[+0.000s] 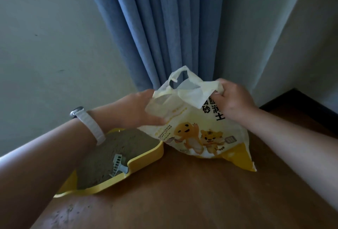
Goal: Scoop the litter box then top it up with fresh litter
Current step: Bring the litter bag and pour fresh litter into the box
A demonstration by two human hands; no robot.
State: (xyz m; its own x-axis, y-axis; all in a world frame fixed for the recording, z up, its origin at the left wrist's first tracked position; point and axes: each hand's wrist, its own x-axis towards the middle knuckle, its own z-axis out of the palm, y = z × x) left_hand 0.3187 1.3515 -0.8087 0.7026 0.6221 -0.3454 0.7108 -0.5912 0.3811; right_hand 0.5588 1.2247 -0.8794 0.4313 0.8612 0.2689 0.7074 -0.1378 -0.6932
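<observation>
Left forearm, wearing a white fabric watch strap [93, 128], crosses the yellow plastic litter box [146, 159], where a slotted grey scoop [118, 164] lies on grainy litter. Just beside it stands the glossy yellow-and-white litter bag [201, 137], mouth up; left hand [135, 108] and right hand [236, 100] each grip its crumpled top.

1. Wall, left [45, 36]: pale, plain, a few faint marks.
2. Curtain [164, 18]: blue, pleated, hanging in the corner down to the floor.
3. Wall, right [301, 36]: pale, in soft daylight.
4. Floor [182, 192]: brown wood, dark specks at lower left.
5. Skirting [301, 99]: dark, along the right wall.
</observation>
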